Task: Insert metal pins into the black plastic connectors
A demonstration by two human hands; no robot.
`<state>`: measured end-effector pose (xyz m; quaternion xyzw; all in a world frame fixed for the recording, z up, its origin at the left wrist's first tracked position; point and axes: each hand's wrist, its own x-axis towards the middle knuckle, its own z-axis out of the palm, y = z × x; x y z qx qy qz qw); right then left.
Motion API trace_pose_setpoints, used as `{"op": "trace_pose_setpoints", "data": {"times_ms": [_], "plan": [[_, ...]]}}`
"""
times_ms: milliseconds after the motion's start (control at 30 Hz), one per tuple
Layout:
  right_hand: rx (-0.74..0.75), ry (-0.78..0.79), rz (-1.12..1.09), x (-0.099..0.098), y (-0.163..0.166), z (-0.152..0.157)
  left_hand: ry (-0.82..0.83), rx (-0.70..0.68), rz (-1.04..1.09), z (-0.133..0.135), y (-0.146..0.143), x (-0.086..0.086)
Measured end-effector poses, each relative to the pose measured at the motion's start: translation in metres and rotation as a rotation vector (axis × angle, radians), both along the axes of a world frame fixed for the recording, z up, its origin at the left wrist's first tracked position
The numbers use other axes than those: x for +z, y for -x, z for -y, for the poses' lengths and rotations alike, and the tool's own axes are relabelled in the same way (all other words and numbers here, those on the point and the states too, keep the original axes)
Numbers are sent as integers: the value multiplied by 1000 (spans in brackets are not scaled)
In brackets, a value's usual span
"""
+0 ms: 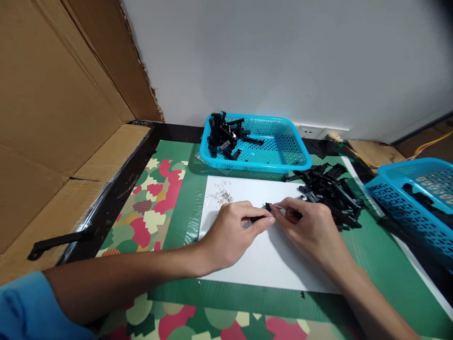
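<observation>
My left hand pinches a black plastic part above the white sheet. My right hand is closed close beside it, its fingertips around a thin, light metal-looking piece that points at the end of the black part. The fingers hide most of both, so I cannot tell exactly how they touch. Behind my left hand, a small heap of tiny silvery metal pieces lies on the sheet. A pile of black plastic parts lies just beyond my right hand.
A blue basket at the back holds black parts, mostly at its left. Another blue basket stands at the right. Cardboard walls the left side. Below a grey wall sits a power socket with a plug and wires.
</observation>
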<state>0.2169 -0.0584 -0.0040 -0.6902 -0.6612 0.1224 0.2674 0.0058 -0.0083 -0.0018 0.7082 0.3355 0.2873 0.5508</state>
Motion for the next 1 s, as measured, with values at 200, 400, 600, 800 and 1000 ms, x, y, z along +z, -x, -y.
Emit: {"op": "trace_pose_setpoints", "data": {"times_ms": [200, 400, 600, 800, 1000], "plan": [[46, 8, -26, 3, 1, -1, -11, -1, -2, 1, 0, -1], [108, 130, -34, 18, -7, 1, 0, 1, -18, 1, 0, 0], [58, 6, -76, 23, -20, 1, 9, -5, -14, 1, 0, 0], [-58, -163, -95, 16, -18, -1, 16, 5, -2, 0, -1, 0], [-160, -91, -713, 8, 0, -5, 1, -11, -6, 1, 0, 2]]}}
